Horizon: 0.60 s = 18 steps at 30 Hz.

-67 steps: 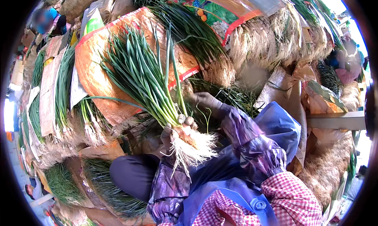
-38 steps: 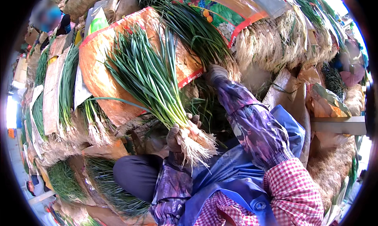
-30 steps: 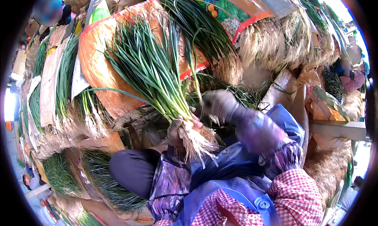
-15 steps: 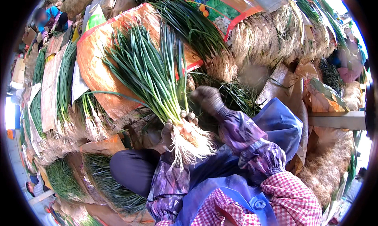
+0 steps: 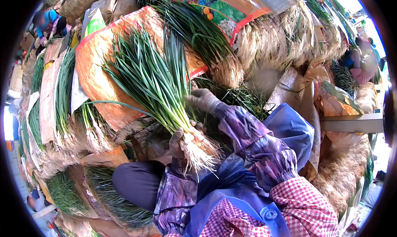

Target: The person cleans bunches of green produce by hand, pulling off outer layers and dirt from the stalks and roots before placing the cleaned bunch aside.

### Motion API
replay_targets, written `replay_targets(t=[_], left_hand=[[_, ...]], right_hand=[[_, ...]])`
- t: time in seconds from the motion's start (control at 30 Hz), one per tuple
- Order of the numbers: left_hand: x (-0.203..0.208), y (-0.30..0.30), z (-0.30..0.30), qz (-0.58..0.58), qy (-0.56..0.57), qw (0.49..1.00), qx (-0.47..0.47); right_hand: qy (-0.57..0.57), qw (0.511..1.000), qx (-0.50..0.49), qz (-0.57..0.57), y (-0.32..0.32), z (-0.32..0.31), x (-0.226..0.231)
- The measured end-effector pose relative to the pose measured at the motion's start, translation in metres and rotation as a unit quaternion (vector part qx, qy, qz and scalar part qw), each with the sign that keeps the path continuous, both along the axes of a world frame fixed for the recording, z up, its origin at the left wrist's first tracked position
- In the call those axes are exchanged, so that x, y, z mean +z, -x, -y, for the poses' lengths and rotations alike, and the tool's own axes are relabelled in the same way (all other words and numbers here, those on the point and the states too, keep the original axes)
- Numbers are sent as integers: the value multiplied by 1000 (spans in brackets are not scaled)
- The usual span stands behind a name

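Note:
A bunch of green onions (image 5: pixel 165 94) lies tilted before me, its long leaves spread to the upper left. Pale stringy roots (image 5: pixel 200 150) hang at its lower end, over my lap. My left hand (image 5: pixel 177 142), in a dirty work glove, is closed round the stems just above those roots; part of its grip is hidden behind the bunch. Against the right side of the leaves rests my right hand (image 5: pixel 203 100), in a grey glove. Its fingers stretch out to the left, and their tips touch the greens.
An orange woven sack (image 5: pixel 99 82) lies under the leaves. More bundled greens (image 5: pixel 198 30) with root ends surround me. Dark loose leaves (image 5: pixel 244 96) sit beyond my right hand, near a metal bar (image 5: pixel 353 123). One person (image 5: pixel 51 24) is far left; another (image 5: pixel 364 61) is at right.
My right hand has moved left, from apart to touching the bunch. A stray leaf on the right side now lies in with the others. My left hand keeps its hold.

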<state>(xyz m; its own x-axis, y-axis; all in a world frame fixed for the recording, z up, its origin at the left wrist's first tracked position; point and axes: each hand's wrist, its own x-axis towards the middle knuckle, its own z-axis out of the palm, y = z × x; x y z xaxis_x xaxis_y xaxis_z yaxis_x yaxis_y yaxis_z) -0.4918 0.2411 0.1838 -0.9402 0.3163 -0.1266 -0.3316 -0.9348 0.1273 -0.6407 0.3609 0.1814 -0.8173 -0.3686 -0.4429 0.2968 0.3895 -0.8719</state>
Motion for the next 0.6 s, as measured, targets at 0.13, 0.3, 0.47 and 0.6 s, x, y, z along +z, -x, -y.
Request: replay_targets(t=[0.13, 0.3, 0.47, 0.6], left_hand=[[16, 3, -9, 21, 8, 1000, 22], [22, 7, -12, 35, -24, 999, 32], [26, 9, -14, 9, -35, 999, 8], [18, -4, 0, 26, -5, 999, 43]], right_hand=[[-167, 950, 77, -252, -6, -3, -2], [243, 908, -337, 49, -8, -10, -9], [82, 981, -161, 66, 13, -83, -67], [-424, 878, 121, -187, 69, -81, 7]])
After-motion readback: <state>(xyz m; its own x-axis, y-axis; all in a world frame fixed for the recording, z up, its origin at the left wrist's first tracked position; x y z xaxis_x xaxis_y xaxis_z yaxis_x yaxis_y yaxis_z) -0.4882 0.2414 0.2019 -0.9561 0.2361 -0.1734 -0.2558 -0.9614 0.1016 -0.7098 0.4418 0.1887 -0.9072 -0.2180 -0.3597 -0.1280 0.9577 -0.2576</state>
